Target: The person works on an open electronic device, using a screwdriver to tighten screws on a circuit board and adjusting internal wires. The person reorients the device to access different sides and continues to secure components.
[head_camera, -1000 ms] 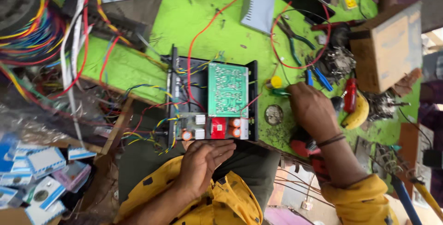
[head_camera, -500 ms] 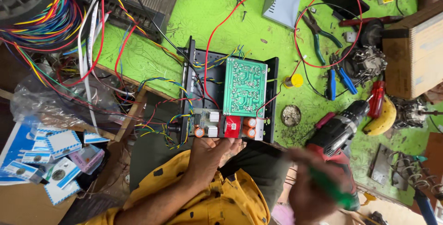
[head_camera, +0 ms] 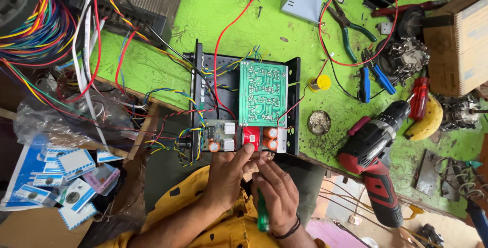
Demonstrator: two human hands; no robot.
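The person is working at the near edge of an open black chassis that is sitting on the green counter, just below the middle of the frame. The left hand is resting flat-fingered against the chassis edge, its fingertips touching the small board with the red block and gripping nothing, while the right hand is curling closed around a green-handled screwdriver, whose tip is hidden behind the fingers. Judging by this, the step in hand looks like fastening or loosening something at the chassis rim, and the next move probably calls for seating the tip squarely while the other hand steadies the box. One green circuit board is lying inside the chassis. At the right of the frame, one red and black cordless drill, one pair of green-handled pliers and one small yellow spool are lying on the counter.
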